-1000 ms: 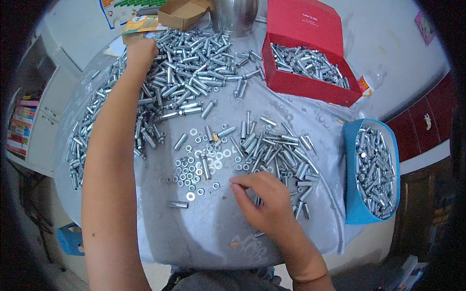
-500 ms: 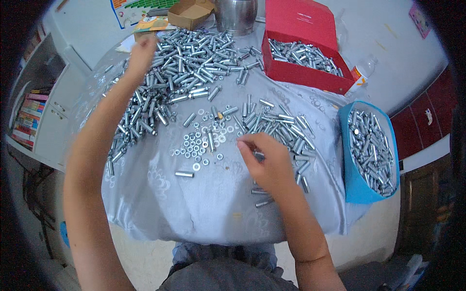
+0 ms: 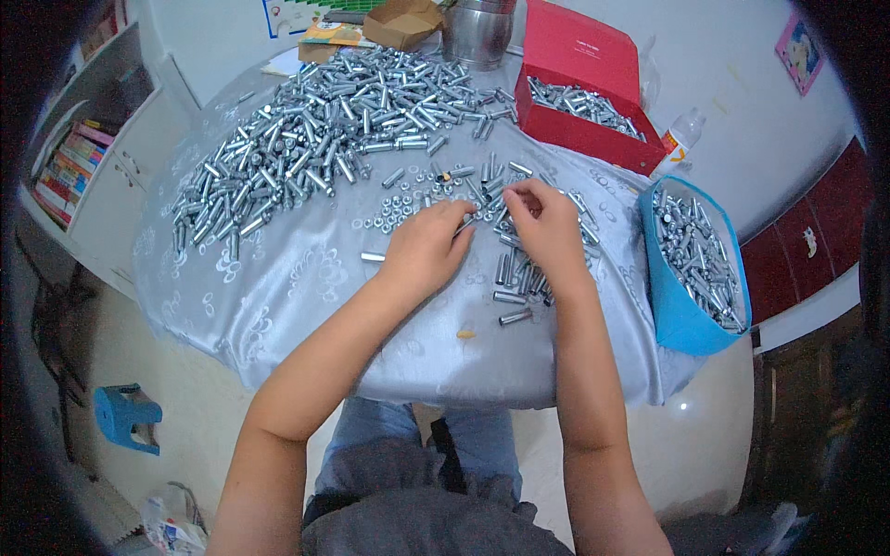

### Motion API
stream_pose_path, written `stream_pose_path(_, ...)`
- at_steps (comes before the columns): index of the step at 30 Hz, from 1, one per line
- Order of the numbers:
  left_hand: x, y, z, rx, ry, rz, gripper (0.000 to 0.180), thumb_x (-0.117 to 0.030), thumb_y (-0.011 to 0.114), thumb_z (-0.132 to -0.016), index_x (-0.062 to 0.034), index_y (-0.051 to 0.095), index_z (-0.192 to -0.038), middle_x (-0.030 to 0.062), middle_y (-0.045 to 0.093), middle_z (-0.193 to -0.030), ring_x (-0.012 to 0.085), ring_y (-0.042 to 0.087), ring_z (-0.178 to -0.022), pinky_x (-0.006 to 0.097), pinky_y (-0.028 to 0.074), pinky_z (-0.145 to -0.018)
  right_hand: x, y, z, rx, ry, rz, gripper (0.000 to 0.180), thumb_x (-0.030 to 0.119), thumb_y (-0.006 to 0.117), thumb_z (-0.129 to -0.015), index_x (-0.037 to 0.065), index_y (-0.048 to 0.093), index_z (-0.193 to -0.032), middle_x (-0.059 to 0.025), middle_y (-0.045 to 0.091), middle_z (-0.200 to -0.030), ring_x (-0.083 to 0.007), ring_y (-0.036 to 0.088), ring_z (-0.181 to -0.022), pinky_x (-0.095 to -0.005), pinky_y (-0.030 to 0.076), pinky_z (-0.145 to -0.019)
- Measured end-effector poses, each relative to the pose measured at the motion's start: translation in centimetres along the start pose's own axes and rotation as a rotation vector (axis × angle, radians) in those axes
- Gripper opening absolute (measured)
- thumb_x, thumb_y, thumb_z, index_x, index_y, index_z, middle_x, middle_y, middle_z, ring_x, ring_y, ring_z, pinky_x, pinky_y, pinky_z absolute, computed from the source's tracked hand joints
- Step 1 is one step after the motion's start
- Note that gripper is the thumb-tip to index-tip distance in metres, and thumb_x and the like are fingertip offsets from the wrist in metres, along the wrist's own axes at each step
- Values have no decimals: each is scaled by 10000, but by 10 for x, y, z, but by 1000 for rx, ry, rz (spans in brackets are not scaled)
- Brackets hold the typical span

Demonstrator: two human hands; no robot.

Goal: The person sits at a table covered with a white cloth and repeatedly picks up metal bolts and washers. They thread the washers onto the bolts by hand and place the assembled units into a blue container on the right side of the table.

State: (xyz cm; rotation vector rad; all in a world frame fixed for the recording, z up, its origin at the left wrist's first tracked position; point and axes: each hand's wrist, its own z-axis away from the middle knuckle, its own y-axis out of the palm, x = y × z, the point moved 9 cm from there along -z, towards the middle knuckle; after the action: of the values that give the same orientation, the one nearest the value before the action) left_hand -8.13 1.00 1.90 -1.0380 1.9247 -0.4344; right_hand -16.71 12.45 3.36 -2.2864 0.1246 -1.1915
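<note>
My left hand (image 3: pixel 428 243) is over the middle of the table, thumb and forefinger drawn together around something too small to make out. A bit of metal shows by its fingertips. To its right, my right hand (image 3: pixel 549 232) has curled, pinched fingers, and whatever they may hold is hidden. Between and below the hands lie loose metal sleeves (image 3: pixel 512 296). Nuts and washers (image 3: pixel 400 204) are scattered just beyond my left hand. One single sleeve (image 3: pixel 373 257) lies beside my left wrist. A large heap of expansion bolts (image 3: pixel 315 139) spreads across the far left.
An open red box (image 3: pixel 593 139) of metal pieces stands at the back right. A blue fabric bin (image 3: pixel 691 324), also filled, is at the right edge. A bottle (image 3: pixel 681 139), a steel pot (image 3: pixel 477 37) and a cardboard box (image 3: pixel 403 23) stand behind. A blue stool (image 3: pixel 127 417) is on the floor.
My left hand has come back from the far heap to the middle, beside my right hand. My right hand has shifted slightly. The whole view has tilted and moved.
</note>
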Motion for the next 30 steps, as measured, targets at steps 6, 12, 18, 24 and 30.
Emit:
stream_pose_path(6,1,-7,0,-31,-72,250,295,-98,619,-720,-52,495,-983,117,589,-791,227,556,-642,328,445,-574,18,34,14,328,15,-208,291,238,612,-767,-9,609,-921,-81,607,-718,-123,551,-637,-248,442,-594)
stream_pose_path(12,8,-32,-10,-141,-34,387,296,-135,670,-715,-31,515,-945,59,594,-763,115,529,-642,245,426,-579,12,26,5,205,57,-435,216,170,624,-765,-11,609,-883,-44,592,-699,-68,519,-601,-206,422,-544)
stream_pose_path(18,69,-46,-10,119,-347,179,225,-116,661,-708,-31,549,-884,26,570,-799,108,518,-702,247,428,-665,-2,-8,-2,-94,143,-508,171,156,641,-761,-4,603,-807,1,559,-651,-42,478,-553,-170,372,-496)
stream_pose_path(24,50,-49,19,512,-182,-28,275,-51,658,-586,-22,540,-833,88,578,-800,219,549,-779,321,435,-700,4,-7,-3,-134,153,-563,158,147,644,-760,-1,603,-799,15,546,-634,-29,466,-544,-155,354,-482)
stream_pose_path(30,65,-39,28,618,-365,-46,242,-27,639,-622,-27,533,-840,102,585,-819,218,559,-787,313,439,-688,10,-3,1,-70,179,-504,158,136,616,-782,1,618,-865,-4,564,-687,-54,497,-592,-168,389,-541)
